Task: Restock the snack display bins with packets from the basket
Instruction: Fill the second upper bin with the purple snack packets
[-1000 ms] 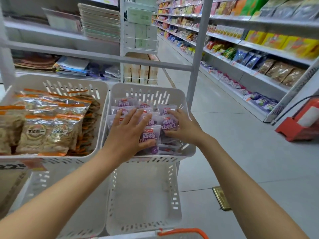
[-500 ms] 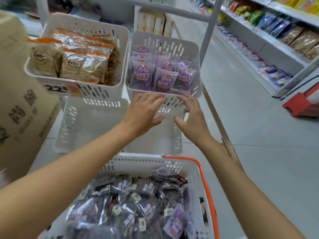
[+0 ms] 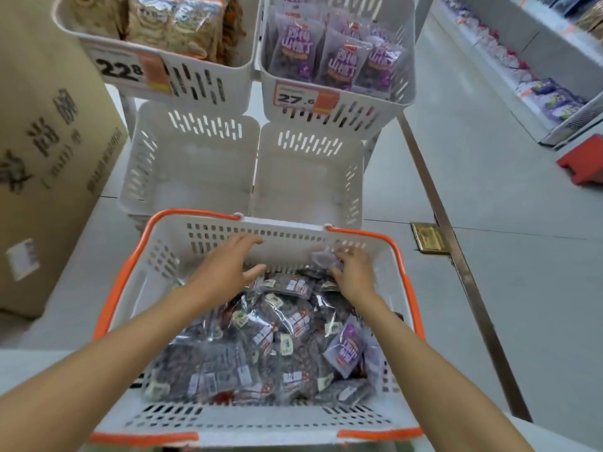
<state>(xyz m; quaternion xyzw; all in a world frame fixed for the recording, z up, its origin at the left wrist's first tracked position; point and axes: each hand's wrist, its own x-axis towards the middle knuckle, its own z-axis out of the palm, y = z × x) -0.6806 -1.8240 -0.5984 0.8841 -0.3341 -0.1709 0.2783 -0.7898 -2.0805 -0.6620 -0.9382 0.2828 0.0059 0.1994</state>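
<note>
Fingers on the left hand (image 3: 225, 270) are straight and fanned apart, thumb out. They hold nothing and hover over the far end of the basket (image 3: 280, 234), just short of its far wall. Right hand (image 3: 354, 272) now: fingers curled, pinching a pale purple packet (image 3: 321, 258) up against that same wall. It's blurred on my feed, so I can't tell how much of it they have.

Both forearms reach in from the near edge, one on each side. Below them I've got the heap (image 3: 254, 347), dark clear-wrapped packets with small labels covering the basket floor. One loose pack (image 3: 346, 350), purple, is tilted up on the heap's right side. An orange rim runs round the basket.

Beyond it come the two lower bins (image 3: 192, 164), side by side and touching, with white slotted walls. Above those, the top right bin (image 3: 403, 89) holds purple packs (image 3: 298, 50) standing upright, with the 27.6 tag (image 3: 305, 99) on its front. The top left bin (image 3: 199, 86) carries tan packs (image 3: 163, 24) and the 22.8 tag (image 3: 120, 68).

A brown carton (image 3: 49, 141) with printed characters stands at left, just beside the bins. Far right there's a shelf (image 3: 554, 70) of goods and a red stool (image 3: 584, 164) on the grey floor.
</note>
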